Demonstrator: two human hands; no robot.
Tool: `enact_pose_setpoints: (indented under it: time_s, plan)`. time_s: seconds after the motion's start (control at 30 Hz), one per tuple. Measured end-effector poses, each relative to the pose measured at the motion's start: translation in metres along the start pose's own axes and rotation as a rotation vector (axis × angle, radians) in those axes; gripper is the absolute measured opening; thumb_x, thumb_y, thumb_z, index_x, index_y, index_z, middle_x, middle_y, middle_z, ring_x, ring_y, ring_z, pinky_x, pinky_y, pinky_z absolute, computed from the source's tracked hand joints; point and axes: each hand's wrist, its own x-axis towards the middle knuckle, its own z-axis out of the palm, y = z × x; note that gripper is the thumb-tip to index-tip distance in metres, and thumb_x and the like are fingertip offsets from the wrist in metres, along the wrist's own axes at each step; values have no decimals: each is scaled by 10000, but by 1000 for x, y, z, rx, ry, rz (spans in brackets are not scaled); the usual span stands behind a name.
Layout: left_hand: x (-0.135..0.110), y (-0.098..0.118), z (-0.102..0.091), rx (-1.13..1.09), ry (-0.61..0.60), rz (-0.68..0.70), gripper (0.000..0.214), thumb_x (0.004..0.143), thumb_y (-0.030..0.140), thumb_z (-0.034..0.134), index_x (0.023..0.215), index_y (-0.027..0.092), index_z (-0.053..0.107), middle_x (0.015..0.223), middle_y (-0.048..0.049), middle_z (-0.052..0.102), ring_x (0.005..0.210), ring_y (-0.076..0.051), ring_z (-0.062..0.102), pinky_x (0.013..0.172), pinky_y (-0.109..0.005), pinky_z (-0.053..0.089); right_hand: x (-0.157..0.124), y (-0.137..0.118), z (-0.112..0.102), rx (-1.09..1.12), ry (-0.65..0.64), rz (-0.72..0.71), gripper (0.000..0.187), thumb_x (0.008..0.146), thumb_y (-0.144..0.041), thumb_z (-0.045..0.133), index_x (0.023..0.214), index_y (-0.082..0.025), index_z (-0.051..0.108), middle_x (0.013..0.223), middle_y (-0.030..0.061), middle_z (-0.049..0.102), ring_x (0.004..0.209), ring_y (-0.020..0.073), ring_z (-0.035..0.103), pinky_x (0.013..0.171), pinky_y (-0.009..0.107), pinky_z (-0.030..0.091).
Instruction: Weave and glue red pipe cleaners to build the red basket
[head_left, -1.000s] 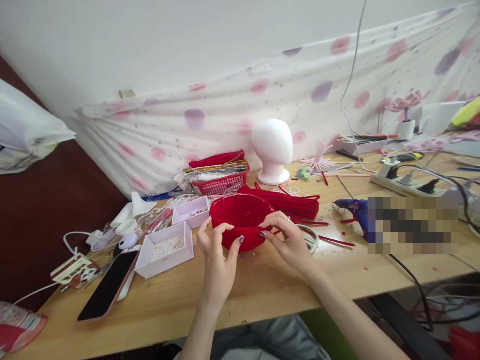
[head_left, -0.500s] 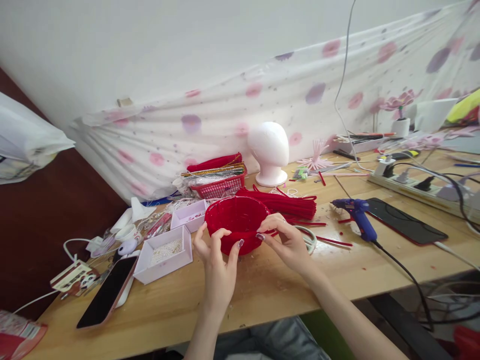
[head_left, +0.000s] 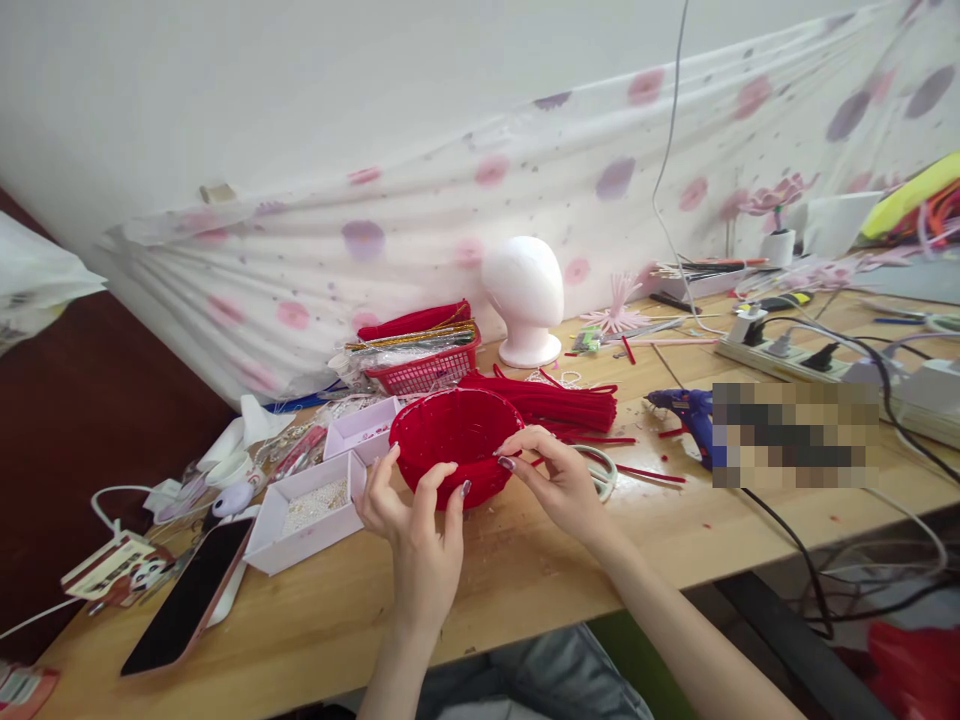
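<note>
While both forearms reached in from the near edge, the hands met at a red fuzzy bowl [head_left: 457,425], which sat mouth-up between them, front and centre of the wooden surface [head_left: 525,570].

Left hand [head_left: 420,535]: raised at the wrist, fingers spread and curved about the bowl's near-left side, forefinger bent to the rim, thumb upright against the near wall; gripping the bowl.

Right hand [head_left: 559,485]: angled inward from the right, forefinger and thumb pinched on the near-right rim; remaining fingers folded, partly hidden.

Close by, left: one white box [head_left: 277,550] of small pearl-like beads, its right end partly covered in view by the left hand; one smaller white tray [head_left: 352,445] touching it behind; one smartphone [head_left: 191,600], dark screen up.

Behind the bowl: one bundle of red chenille stems [head_left: 562,402], crowding its far right side; one red plastic basket [head_left: 431,372], filled; one white mannequin head [head_left: 525,290], upright.

Right: one pale coil [head_left: 606,478], just beyond the right hand; one blue glue gun [head_left: 694,415], lying well apart, a blurred patch masking whatever adjoined it; one white power strip [head_left: 795,368] with plugs and trailing cables.
</note>
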Motion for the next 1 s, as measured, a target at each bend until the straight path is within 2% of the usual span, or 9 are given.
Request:
enact_pose_setpoints:
  time_s: [0.17, 0.37, 0.47, 0.6, 0.67, 0.77, 0.87, 0.93, 1.0]
  plan:
    - [3, 6, -5, 47, -25, 48, 336, 928, 214, 675, 1256, 270, 633, 1488, -156, 363, 1425, -381, 370, 1169, -648, 241, 1, -4, -1, -4, -23, -22, 88, 977, -208, 635, 1003, -249, 709, 968, 45, 750, 920, 200, 697, 821, 344, 559]
    - [3, 5, -3, 92, -7, 75, 238, 932, 190, 669, 1135, 300, 724, 1479, -116, 409, 1438, -381, 359, 1186, -657, 212, 3, -8, -1, -22, -37, -37, 106, 978, -194, 616, 972, -244, 710, 942, 53, 744, 893, 210, 690, 801, 360, 559]
    - [4, 1, -6, 51, 49, 101, 258, 917, 192, 702, 1148, 306, 715, 1426, -105, 488, 1387, -346, 431, 1181, -609, 261, 4, -10, -1, -25, -38, -44, 113, 979, -193, 609, 969, -250, 706, 944, 53, 745, 900, 215, 692, 806, 367, 560]
    - [4, -7, -14, -12, 154, 149, 212, 909, 150, 713, 1022, 325, 748, 1283, -52, 597, 1337, -281, 474, 1183, -514, 291, 2, -8, -1, -45, -6, -39, 111, 968, -179, 618, 991, -253, 697, 953, 48, 744, 915, 215, 691, 828, 370, 555]
    - [0, -11, -15, -36, 160, 136, 274, 945, 154, 662, 1119, 352, 737, 1302, -51, 587, 1331, -256, 490, 1188, -494, 303, 1, -6, 0, -58, 16, -27, 96, 969, -183, 616, 996, -249, 681, 942, 47, 740, 895, 211, 691, 806, 359, 557]
    - [-12, -19, -9, -112, 115, -6, 643, 924, 259, 710, 1514, 329, 465, 1481, -135, 462, 1431, -301, 432, 1201, -541, 336, -1, -6, 2, -75, 33, -18, 78, 973, -186, 611, 992, -246, 657, 927, 42, 735, 857, 198, 696, 770, 335, 563]
    - [-25, -28, 2, -277, -10, -197, 1100, 798, 377, 842, 1637, 295, 136, 1613, -211, 278, 1514, -376, 338, 1186, -606, 385, -1, -10, 3, -114, 27, -43, 107, 962, -155, 624, 985, -256, 652, 914, 25, 740, 847, 191, 697, 798, 343, 557]
    - [-27, -31, 3, -325, -77, -232, 1114, 797, 389, 839, 1635, 302, 110, 1621, -212, 262, 1511, -383, 347, 1167, -618, 414, 0, -15, 4, -150, 9, -84, 151, 946, -120, 634, 980, -266, 656, 898, 9, 744, 837, 188, 695, 836, 365, 546]
    - [-20, -31, -5, -263, -83, -205, 979, 832, 388, 807, 1612, 303, 222, 1579, -192, 330, 1500, -378, 356, 1173, -637, 396, 1, -22, 5, -180, -15, -129, 194, 935, -85, 629, 978, -272, 658, 888, 4, 745, 828, 189, 699, 833, 374, 548]
